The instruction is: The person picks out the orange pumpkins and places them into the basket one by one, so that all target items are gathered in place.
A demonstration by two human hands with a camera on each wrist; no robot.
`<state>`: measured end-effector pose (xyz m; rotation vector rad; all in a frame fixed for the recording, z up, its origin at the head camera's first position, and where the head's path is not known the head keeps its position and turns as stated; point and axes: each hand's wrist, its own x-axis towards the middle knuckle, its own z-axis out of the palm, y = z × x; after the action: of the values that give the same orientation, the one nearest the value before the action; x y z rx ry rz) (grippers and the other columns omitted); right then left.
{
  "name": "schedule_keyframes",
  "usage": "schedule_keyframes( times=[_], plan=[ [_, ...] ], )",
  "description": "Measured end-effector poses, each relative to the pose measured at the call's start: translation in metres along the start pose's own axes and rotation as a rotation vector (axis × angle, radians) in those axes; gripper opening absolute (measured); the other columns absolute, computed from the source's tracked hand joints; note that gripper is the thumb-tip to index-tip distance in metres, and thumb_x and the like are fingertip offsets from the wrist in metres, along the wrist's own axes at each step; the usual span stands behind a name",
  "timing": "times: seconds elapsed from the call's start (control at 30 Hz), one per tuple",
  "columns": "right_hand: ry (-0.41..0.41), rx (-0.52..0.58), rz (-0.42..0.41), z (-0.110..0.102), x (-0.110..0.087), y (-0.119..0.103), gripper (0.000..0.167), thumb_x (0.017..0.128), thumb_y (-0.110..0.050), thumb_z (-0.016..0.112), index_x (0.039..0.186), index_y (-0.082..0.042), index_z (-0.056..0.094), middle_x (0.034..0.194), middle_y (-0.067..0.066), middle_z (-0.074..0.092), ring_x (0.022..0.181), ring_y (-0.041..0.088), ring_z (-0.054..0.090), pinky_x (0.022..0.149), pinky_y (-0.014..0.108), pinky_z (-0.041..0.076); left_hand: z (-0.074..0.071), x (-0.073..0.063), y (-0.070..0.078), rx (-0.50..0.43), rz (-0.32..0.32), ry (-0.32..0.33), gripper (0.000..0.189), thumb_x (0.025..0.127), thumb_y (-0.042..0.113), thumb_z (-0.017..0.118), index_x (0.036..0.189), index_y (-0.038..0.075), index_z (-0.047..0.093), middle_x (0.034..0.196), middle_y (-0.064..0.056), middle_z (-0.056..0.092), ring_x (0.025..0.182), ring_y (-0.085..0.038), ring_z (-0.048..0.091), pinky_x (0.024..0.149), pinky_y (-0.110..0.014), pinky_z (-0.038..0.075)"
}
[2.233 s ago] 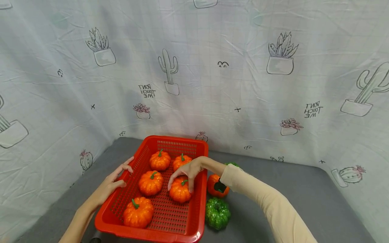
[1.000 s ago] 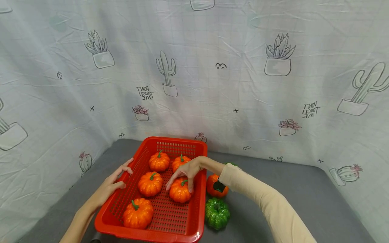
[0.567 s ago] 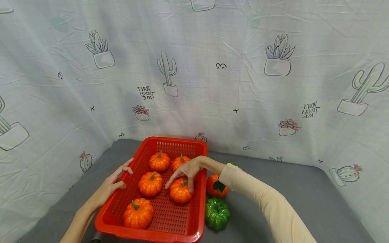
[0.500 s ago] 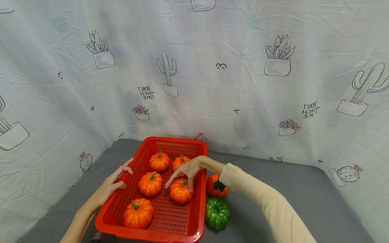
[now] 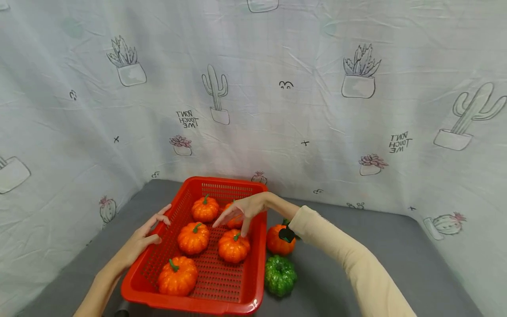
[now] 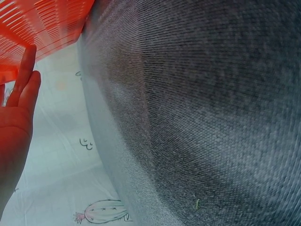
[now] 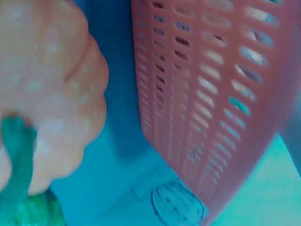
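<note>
A red plastic basket (image 5: 215, 308) on the grey surface contains several orange pumpkins with green stems. My right hand (image 5: 245, 209) hovers over the right side of the basket. Its fingers and thumb are spread and hold nothing, with the thumb tip close to the stem of one pumpkin (image 5: 233, 247). Partly behind this hand sits another pumpkin (image 5: 235, 221). On the left rim rests my left hand (image 5: 140, 242), its thumb and fingertips reaching over the edge. In the left wrist view, straight fingers (image 6: 28, 77) lie along the basket's outer wall.
Outside the basket's right wall stand an orange pumpkin (image 5: 279, 241) and a green pumpkin (image 5: 280, 276). A dark wrist camera (image 5: 287, 234) on the right arm overlaps the orange one. A printed white cloth (image 5: 253, 110) hangs behind and at both sides.
My right hand has risen off the front-right pumpkin inside the basket, its fingers spreading from around it. That pumpkin stays on the basket floor. My left hand keeps its place on the rim.
</note>
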<state>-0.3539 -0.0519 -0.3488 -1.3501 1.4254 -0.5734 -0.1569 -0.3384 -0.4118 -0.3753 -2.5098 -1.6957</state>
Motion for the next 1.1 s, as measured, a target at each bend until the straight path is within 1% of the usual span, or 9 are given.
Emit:
schedule_keyframes(
  times=[0.07,0.17,0.27,0.37,0.5,0.67,0.83,0.93,1.1],
  plan=[
    [0.038,0.018,-0.031,-0.001,-0.008,-0.004,0.072,0.079,0.013,0.068,0.143,0.002,0.038,0.152,0.011,0.034,0.141,0.023,0.027,0.107,0.051,0.028,-0.001,0.000,-0.001,0.014,0.006,0.000,0.031,0.086,-0.002,0.050,0.117,0.003,0.045,0.160,-0.006,0.014,0.121,0.004,0.035,0.076,-0.030,0.048],
    [0.112,0.049,-0.072,-0.002,-0.023,-0.009,0.068,0.081,0.011,0.066,0.143,0.003,0.039,0.151,0.016,0.034,0.140,0.031,0.026,0.106,0.055,0.028,-0.001,0.002,-0.002,0.031,0.018,0.000,0.031,0.086,-0.002,0.050,0.116,0.003,0.045,0.159,-0.006,0.015,0.122,0.005,0.032,0.077,-0.028,0.047],
    [0.205,0.051,-0.113,-0.002,-0.042,-0.013,0.065,0.084,0.009,0.065,0.142,0.002,0.039,0.150,0.017,0.036,0.139,0.036,0.028,0.109,0.054,0.023,-0.002,0.004,-0.002,0.033,0.031,-0.003,0.031,0.086,-0.003,0.050,0.116,0.002,0.045,0.159,-0.005,0.015,0.121,0.004,0.035,0.076,-0.029,0.048],
    [0.288,0.077,-0.138,0.004,-0.061,-0.017,0.063,0.086,0.008,0.063,0.143,0.002,0.038,0.150,0.018,0.035,0.137,0.033,0.032,0.107,0.049,0.030,-0.002,0.005,-0.002,0.046,0.033,-0.005,0.031,0.087,-0.003,0.049,0.117,0.002,0.045,0.160,-0.004,0.015,0.121,0.005,0.034,0.075,-0.029,0.048],
    [0.367,0.117,-0.179,0.017,-0.082,-0.014,0.061,0.087,0.005,0.063,0.143,0.003,0.037,0.150,0.020,0.033,0.135,0.029,0.037,0.102,0.048,0.037,-0.001,0.003,-0.003,0.059,0.025,-0.004,0.031,0.088,-0.002,0.049,0.117,0.004,0.045,0.160,-0.001,0.015,0.121,0.008,0.031,0.076,-0.028,0.048],
    [0.470,0.119,-0.212,0.034,-0.105,-0.007,0.059,0.088,0.001,0.064,0.142,0.002,0.040,0.148,0.019,0.036,0.134,0.037,0.036,0.101,0.050,0.037,-0.002,0.002,-0.002,0.034,0.026,-0.015,0.031,0.088,-0.004,0.048,0.118,0.002,0.044,0.160,-0.001,0.014,0.118,0.008,0.037,0.074,-0.030,0.050],
    [0.620,0.048,-0.232,0.053,-0.124,0.000,0.055,0.088,-0.001,0.065,0.138,0.004,0.043,0.143,0.024,0.042,0.131,0.042,0.039,0.099,0.045,0.041,-0.004,0.003,-0.002,0.034,0.017,-0.025,0.032,0.088,-0.004,0.047,0.119,0.001,0.043,0.160,-0.002,0.012,0.116,0.005,0.041,0.073,-0.031,0.050],
    [0.735,-0.024,-0.234,0.067,-0.132,0.005,0.053,0.087,0.000,0.066,0.135,0.006,0.046,0.139,0.026,0.046,0.127,0.040,0.043,0.101,0.043,0.040,-0.004,0.003,-0.002,0.066,0.030,-0.025,0.031,0.089,-0.004,0.047,0.119,0.002,0.044,0.160,-0.002,0.013,0.119,0.008,0.036,0.074,-0.028,0.048],
    [0.861,-0.030,-0.223,0.094,-0.144,0.012,0.049,0.087,0.001,0.066,0.133,0.004,0.050,0.136,0.017,0.052,0.125,0.029,0.049,0.103,0.047,0.036,-0.004,0.004,-0.004,0.074,0.035,-0.030,0.032,0.088,-0.005,0.048,0.119,0.002,0.044,0.160,0.003,0.014,0.120,0.010,0.033,0.075,-0.025,0.047]
  ],
)
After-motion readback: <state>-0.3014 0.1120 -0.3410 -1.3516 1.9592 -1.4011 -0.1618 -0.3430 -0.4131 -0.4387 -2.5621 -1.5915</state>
